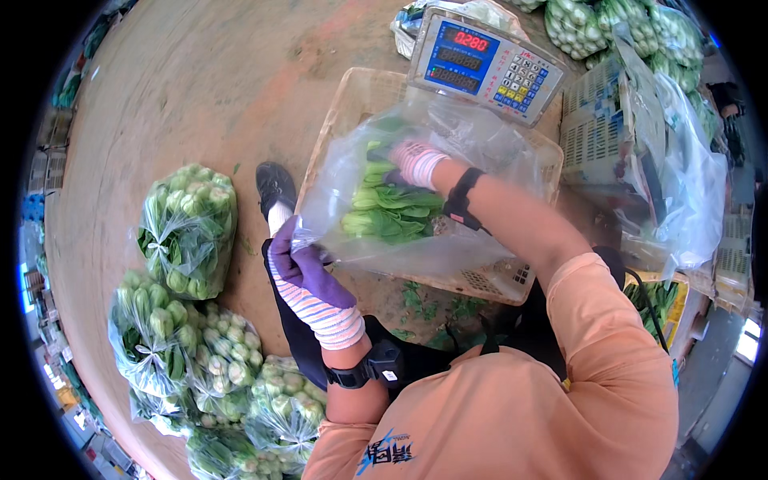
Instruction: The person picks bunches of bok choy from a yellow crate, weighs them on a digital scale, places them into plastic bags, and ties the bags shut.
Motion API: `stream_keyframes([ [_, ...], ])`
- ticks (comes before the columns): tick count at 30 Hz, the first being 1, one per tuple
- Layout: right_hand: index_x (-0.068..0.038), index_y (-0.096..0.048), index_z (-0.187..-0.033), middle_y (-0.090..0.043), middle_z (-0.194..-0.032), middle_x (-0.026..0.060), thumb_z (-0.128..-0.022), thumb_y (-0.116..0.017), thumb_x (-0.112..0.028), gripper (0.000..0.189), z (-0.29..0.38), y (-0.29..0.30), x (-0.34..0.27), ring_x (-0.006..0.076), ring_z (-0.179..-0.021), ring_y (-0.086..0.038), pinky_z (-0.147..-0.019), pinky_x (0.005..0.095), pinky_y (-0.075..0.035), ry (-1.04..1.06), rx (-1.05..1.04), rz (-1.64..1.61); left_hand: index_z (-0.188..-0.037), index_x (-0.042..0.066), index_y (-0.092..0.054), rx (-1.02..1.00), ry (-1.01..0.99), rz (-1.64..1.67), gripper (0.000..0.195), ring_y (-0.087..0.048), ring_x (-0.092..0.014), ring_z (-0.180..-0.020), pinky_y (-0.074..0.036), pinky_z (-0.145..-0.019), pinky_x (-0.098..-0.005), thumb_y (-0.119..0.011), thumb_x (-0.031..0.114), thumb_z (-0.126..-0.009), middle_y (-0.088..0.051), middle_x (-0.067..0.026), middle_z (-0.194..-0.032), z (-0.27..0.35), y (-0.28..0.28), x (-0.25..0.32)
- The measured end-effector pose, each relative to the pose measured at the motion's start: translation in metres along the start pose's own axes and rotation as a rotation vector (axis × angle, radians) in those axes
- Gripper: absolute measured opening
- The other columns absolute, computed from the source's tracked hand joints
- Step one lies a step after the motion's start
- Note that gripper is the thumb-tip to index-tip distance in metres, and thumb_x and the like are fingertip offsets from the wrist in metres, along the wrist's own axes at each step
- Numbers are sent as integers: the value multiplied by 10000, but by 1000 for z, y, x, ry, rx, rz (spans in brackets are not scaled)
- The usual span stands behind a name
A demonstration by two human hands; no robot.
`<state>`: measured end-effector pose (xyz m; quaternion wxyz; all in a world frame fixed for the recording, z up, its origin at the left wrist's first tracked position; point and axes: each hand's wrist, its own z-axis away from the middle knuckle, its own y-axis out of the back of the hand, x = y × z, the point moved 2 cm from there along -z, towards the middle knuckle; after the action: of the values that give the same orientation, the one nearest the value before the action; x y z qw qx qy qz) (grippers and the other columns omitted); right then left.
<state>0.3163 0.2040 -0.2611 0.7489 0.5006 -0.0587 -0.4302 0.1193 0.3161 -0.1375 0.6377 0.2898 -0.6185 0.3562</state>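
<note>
A clear plastic bag [336, 180] lies spread over a pale plastic crate [345, 90] in front of me. Leafy green vegetables [390, 207] with pale stems lie side by side in the bag. My left hand [309, 270], in a purple and striped glove, pinches the bag's near left edge. My right hand [420, 162], in a striped glove, reaches in at the upper end of the greens and touches them; its fingers are blurred and partly hidden, so its grip cannot be made out. A digital scale display [486, 66], lit in red, stands at the crate's far edge.
Tied clear bags of leafy greens [189, 231] stand on the floor at my left, with several more below them. Stacked crates [591, 126] draped with plastic bags [696, 198] are at the right. Bagged vegetables [576, 30] lie at the upper right. Loose leaves [420, 303] litter the floor near my legs.
</note>
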Motion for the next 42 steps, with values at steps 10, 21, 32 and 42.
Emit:
stream_keyframes([
  [10,-242,-407,-1377,-573,-1236,137,-819,-627,-424,627,-22,13,-13,319,-1104,-562,-945,376,-429,-51,-106,-86,-1087,30,-548,-48,104,-15,273,-524,-116,-750,-427,-648,-240,-550,165,-850,-564,-35,-898,6,-1,-1],
  [21,-318,-414,-1360,-629,-1044,136,-924,-515,-296,449,-35,-56,-12,269,-874,-631,-744,364,-501,15,218,-31,-964,22,-571,-40,-69,-10,305,-549,-153,-766,-445,-650,-296,-523,315,-896,-586,-50,-852,4,-4,0],
  [32,-194,-292,-1435,-508,-1294,191,-756,-672,-420,811,132,-37,82,341,-1153,-528,-954,421,-431,-138,-180,491,-1010,14,-578,-75,-89,12,319,-576,-173,-733,-440,-639,-280,-499,305,-906,-598,-79,-876,3,-5,-2],
  [42,-98,-496,-1276,-548,-1206,181,-829,-630,-255,492,268,54,37,312,-1107,-541,-916,380,-441,42,127,-254,-899,7,-566,-259,-95,-10,98,-502,-112,-740,-431,-704,-266,-580,96,-859,-594,-50,-832,-6,3,18],
])
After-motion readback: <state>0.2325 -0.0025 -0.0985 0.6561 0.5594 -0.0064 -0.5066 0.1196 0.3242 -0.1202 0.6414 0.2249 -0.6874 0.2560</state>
